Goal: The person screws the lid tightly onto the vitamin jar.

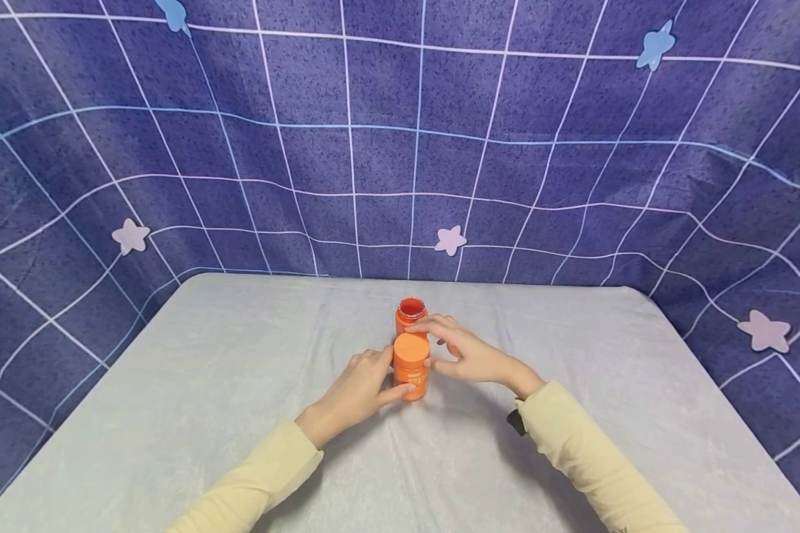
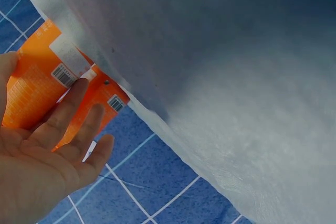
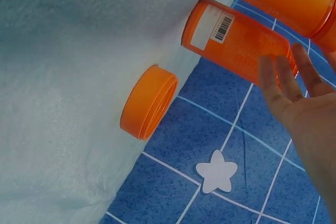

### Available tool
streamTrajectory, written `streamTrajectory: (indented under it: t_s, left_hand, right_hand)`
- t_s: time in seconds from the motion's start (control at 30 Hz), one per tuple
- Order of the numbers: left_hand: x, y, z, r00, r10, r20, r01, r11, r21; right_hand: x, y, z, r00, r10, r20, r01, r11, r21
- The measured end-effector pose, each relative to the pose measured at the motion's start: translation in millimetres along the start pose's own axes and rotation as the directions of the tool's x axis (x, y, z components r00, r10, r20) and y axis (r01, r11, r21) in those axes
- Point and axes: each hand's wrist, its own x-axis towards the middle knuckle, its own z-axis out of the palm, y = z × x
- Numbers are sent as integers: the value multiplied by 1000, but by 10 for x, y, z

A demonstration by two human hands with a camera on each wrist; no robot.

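Here's the left hand [image 1: 355, 386] gripping the capped bottle [image 1: 411, 369], upright on the surface [image 1: 193, 385]; just behind stands the open bottle [image 1: 404, 320]; right hand [image 1: 473, 357] alongside, fingers loosely spread; loose cap [image 3: 144, 103] lies rightward!

Soft, even light brightens my head view, laying diffuse shadows on the table [image 1: 200, 414] beneath my left sleeve [image 1: 260, 474] and right sleeve [image 1: 587, 451], toward its near edge. The backdrop's [image 1: 380, 163] grid lines bow at the sides. My wrist views look dimmer and bluish, the table heavily shaded, my right hand [image 3: 307, 106] slightly soft.
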Motion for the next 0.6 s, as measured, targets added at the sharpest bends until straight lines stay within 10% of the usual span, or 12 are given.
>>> streamTrajectory:
  t_s: [0.6]
  left_hand:
    - [-3,-4,4,1000,19,-9,-19,1000,14]
  right_hand:
    - [-6,14,114,986,42,-163,-48,998,-32]
